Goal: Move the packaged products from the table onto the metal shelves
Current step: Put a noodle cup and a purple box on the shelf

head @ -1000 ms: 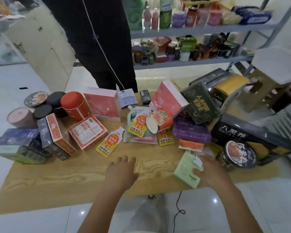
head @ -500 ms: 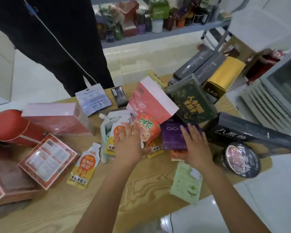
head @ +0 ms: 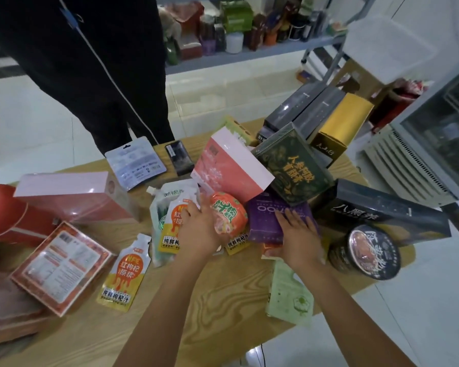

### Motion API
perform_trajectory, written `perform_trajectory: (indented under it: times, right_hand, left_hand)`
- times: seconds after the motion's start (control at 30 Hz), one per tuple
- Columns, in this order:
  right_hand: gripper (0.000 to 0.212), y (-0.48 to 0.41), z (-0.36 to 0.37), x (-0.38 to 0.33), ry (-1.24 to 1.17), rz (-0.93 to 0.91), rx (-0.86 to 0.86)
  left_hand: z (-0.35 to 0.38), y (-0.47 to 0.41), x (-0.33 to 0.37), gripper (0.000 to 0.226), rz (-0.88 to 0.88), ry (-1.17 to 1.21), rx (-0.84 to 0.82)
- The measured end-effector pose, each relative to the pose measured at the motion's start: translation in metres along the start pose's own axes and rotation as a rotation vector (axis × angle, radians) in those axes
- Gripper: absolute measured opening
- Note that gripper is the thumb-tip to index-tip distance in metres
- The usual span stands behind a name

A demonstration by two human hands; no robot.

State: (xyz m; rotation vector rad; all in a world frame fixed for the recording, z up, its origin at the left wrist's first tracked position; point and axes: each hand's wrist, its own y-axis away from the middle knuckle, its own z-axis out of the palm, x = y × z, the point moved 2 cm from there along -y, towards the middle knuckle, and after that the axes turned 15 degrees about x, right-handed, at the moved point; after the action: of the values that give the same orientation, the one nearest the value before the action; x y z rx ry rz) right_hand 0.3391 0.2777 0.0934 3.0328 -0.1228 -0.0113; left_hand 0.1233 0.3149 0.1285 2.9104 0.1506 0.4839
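Note:
Packaged goods crowd a wooden table (head: 196, 321). My left hand (head: 199, 230) grips an orange noodle cup (head: 231, 214) lying on its side among juice pouches (head: 170, 229). My right hand (head: 298, 239) holds a purple box (head: 263, 221), with the fingers across its top and the thumb at its near edge. A pink box (head: 231, 165) and a dark green box (head: 294, 170) lean on the pile just behind. The metal shelves (head: 249, 53), full of products, stand beyond the table.
A person in black (head: 90, 62) stands at the table's far side. A dark round bowl (head: 368, 252) and a long black box (head: 382, 210) lie to the right, a green packet (head: 289, 295) near the edge. Red boxes (head: 61, 263) fill the left. A white cabinet (head: 435, 154) stands on the right.
Both hands reached forward from the table's near edge into the pile. The left hand closed round the orange cup and the right settled on the purple box. The view moved closer.

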Motion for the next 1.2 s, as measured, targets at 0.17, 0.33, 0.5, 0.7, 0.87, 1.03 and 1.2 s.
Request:
perform_trajectory:
  times: [0.17,0.33,0.5,0.7,0.87,1.03,1.2]
  right_hand:
    - [0.099,0.016,-0.002,-0.01,0.04,0.009,0.07]
    - [0.09,0.04,-0.002,-0.016,0.061,-0.063,0.161]
    - [0.065,0.053,-0.016,-0.022,-0.048,-0.121,0.288]
    - [0.038,0.055,-0.057,-0.029,-0.168,-0.14,0.366]
    - [0.036,0.083,-0.086,-0.065,-0.355,-0.325,0.437]
    - [0.051,0.118,-0.099,-0.152,-0.411,-0.718,0.428]
    - [0.053,0.183,-0.1,-0.256,-0.384,-1.072,0.411]
  left_hand:
    - [-0.007,0.031,-0.012,0.119,-0.061,0.07,-0.011]
    - [-0.016,0.074,-0.035,0.114,-0.149,0.178,0.074]
    - [-0.025,0.13,-0.062,0.106,-0.259,0.248,0.165]
    - [-0.042,0.207,-0.099,0.089,-0.404,0.335,0.368]
    - [-0.057,0.268,-0.138,0.082,-0.548,0.405,0.59]
    - [-0.066,0.326,-0.176,0.076,-0.749,0.392,0.768]
    - [-0.075,0.392,-0.221,0.077,-0.916,0.411,0.915]
